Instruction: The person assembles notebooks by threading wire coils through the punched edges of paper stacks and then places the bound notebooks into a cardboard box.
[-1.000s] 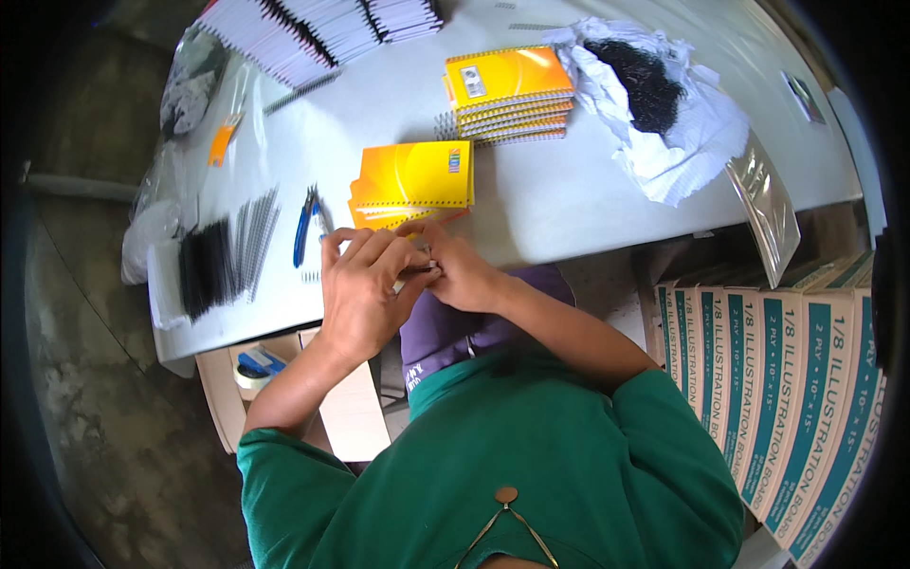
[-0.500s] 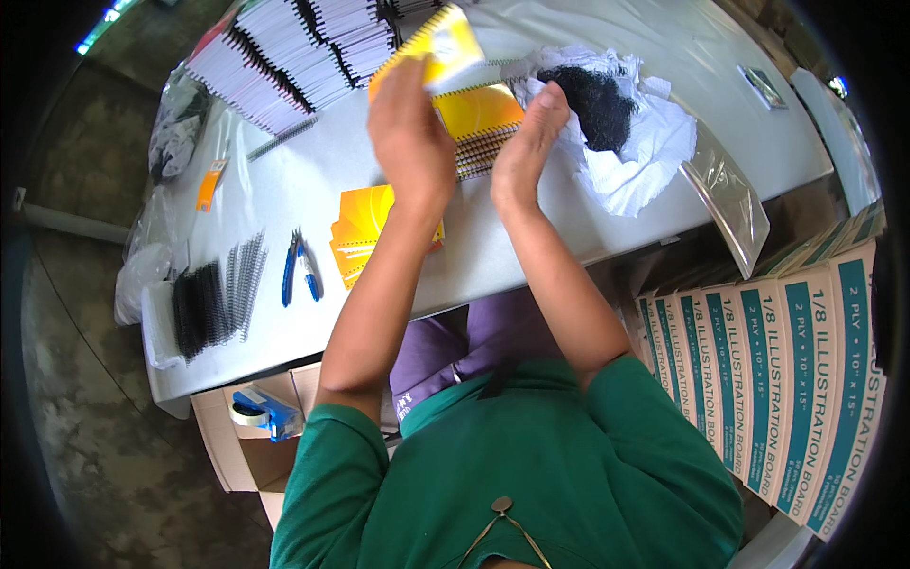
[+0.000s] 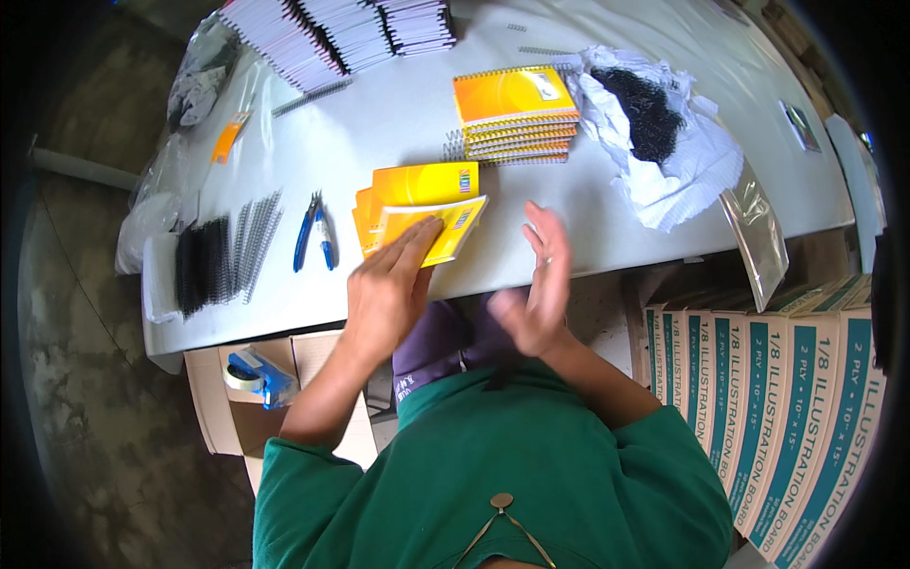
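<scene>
My left hand (image 3: 384, 299) grips a thin yellow notebook (image 3: 457, 239), tilted up from the table's near edge, with its thumb hidden underneath. Just behind it lie more yellow notebooks (image 3: 417, 182), fanned in a low pile, with no coil showing on them. My right hand (image 3: 542, 284) hovers to the right of the held notebook, fingers apart and slightly blurred, with nothing in it. Farther off stands a stack of spiral-bound yellow notebooks (image 3: 502, 99), coil ends jutting from its left side.
Black coils (image 3: 637, 114) are heaped on crumpled white paper (image 3: 654, 201) at the right. Blue-handled pliers (image 3: 313, 235) and rows of coils (image 3: 207, 266) lie at the left. White-paged bound books (image 3: 346, 33) are stacked at the back. Cartons (image 3: 758, 389) stand below right; a tape dispenser (image 3: 261, 377) below left.
My left hand has left a yellow notebook on the far stack, come back toward me, and taken a notebook at the near pile. My right hand has drawn back from beside the stack.
</scene>
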Demonstrator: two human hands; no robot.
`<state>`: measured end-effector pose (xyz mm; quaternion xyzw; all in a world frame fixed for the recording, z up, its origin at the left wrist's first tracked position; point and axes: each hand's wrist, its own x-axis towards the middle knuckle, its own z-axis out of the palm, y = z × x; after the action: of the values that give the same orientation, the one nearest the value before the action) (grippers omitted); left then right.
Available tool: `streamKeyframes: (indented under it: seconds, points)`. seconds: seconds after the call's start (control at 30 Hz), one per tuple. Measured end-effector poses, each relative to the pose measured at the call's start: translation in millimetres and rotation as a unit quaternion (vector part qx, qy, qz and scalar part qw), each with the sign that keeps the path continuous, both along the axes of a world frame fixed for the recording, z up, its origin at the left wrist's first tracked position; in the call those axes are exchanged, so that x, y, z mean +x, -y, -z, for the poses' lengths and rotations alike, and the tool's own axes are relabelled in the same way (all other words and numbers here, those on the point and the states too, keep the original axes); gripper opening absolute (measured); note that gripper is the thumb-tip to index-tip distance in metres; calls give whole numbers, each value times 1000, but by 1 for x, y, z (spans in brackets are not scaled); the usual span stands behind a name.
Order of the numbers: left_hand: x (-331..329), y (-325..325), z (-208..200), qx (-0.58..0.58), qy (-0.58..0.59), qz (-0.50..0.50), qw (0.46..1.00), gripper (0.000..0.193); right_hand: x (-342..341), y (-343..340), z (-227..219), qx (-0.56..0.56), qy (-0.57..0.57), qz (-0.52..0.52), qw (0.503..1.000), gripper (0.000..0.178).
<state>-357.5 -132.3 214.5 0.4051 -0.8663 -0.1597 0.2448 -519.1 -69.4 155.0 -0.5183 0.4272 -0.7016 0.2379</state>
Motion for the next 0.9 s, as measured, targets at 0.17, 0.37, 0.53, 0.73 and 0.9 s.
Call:
streamKeyframes:
  seconds: [0.17,0.37,0.53,0.73,0.9]
  points:
    - [12,-33,-19,231,-326,-42,916,38,38,3,-4,-122,-326,45,936,46]
    - [170,122,50,-223,155,-367,890,45,4,33,1,182,-12,-300,936,32]
    - [188,132,67,-112,190,-377,900,34,3,46,15,109,-39,-305,945,28]
    - [186,133,41,-165,67,-324,929,25,-2,53,13,137,-35,-324,935,23]
    - [106,59,21,86,-160,-117,976,34,1,50,13,154,-15,-282,947,25]
